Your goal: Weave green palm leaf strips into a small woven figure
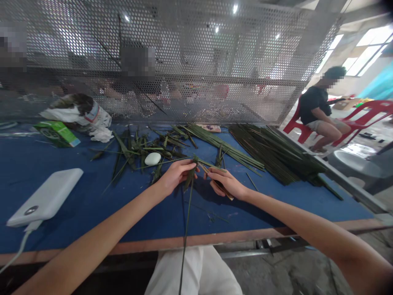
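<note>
My left hand pinches the top of a long green leaf strip whose stem hangs down past the table's front edge toward my lap. Just to its right, my right hand is closed on a thin brownish blade or stick and touches the same leaf's upper end. Both hands hover over the blue table top, near its middle. A white egg-shaped object lies just behind my left hand among loose leaf scraps.
A bundle of long dark green leaf stems lies at the right rear. At the left lie a white power bank with cable, a green box and a bag. A perforated metal screen backs the table. A person sits on a red chair at the right.
</note>
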